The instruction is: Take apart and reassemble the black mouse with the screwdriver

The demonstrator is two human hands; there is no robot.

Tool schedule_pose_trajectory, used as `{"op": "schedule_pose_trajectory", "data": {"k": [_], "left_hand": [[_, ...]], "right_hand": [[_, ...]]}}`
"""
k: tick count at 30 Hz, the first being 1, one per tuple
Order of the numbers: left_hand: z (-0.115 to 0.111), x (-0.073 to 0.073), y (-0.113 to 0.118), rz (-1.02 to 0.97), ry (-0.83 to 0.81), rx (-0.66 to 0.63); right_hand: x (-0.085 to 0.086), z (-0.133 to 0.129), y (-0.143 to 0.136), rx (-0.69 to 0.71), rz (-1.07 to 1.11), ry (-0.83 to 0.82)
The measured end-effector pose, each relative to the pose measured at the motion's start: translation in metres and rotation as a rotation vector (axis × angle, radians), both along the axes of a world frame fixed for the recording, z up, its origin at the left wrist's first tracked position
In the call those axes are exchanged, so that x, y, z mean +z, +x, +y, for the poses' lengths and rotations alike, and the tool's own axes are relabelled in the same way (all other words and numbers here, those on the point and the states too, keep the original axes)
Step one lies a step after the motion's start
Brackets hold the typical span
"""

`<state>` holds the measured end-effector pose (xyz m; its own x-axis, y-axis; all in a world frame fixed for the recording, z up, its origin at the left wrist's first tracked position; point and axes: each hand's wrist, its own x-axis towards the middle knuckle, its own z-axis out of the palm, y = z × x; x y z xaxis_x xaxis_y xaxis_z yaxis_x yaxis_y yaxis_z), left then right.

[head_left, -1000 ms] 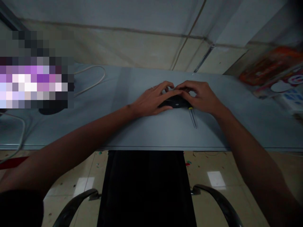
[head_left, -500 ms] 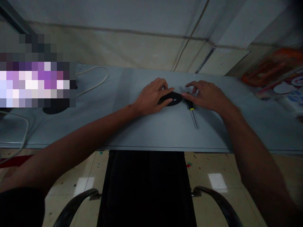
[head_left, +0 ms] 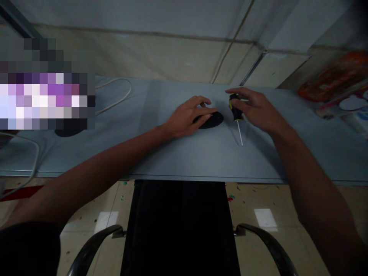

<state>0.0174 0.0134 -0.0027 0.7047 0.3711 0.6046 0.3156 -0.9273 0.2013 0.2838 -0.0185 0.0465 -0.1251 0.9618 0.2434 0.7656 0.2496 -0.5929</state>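
In the head view, an orange-and-red package [head_left: 330, 78] lies at the far right, on or just above the grey-blue table [head_left: 178, 159]. It looks like printed plastic packaging, too blurred to read, and whatever it contains cannot be made out. White and blue items [head_left: 355, 105] beside it are also blurred.

The black oval object [head_left: 215, 120], shaped much like a computer mouse, lies on the table near its middle. It is dark and smooth with a rounded right end; its left part is hidden under the left hand [head_left: 184, 118]. That hand is curled, with its thumb and fingers closed on the object.

The right hand [head_left: 255, 109] grips the screwdriver [head_left: 236, 112] by its black-and-yellow handle. The thin metal shaft points toward the front edge of the table, and the tool is apart from the oval object, to its right.

On the left, a white cable [head_left: 116, 102] loops across the table near a dark rounded base [head_left: 69, 131], partly covered by pixelation. A black chair [head_left: 181, 230] with curved armrests stands in front of the table.
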Motion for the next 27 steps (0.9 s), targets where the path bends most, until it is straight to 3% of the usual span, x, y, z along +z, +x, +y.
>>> {"op": "schedule_pose_trajectory", "data": {"k": [4,8,12,16,20,27], "left_hand": [[-0.007,0.001,0.002,0.142,0.138,-0.053],[-0.013,0.004,0.005,0.209,0.239,-0.047],[-0.016,0.006,0.006,0.262,0.306,-0.001],[-0.016,0.005,0.006,0.266,0.341,0.026],[-0.015,0.004,0.006,0.25,0.365,0.007],[-0.014,0.003,0.006,0.225,0.303,-0.008]], "right_hand": [[0.0,0.002,0.003,0.035,0.284,0.183],[0.01,-0.007,-0.007,-0.025,0.247,0.495],[0.018,-0.018,-0.019,-0.102,0.17,0.648],[0.017,-0.022,-0.021,-0.142,0.053,0.715],[0.016,-0.024,-0.019,-0.226,-0.077,0.677],[0.017,-0.028,-0.022,-0.258,-0.107,0.648]]}}
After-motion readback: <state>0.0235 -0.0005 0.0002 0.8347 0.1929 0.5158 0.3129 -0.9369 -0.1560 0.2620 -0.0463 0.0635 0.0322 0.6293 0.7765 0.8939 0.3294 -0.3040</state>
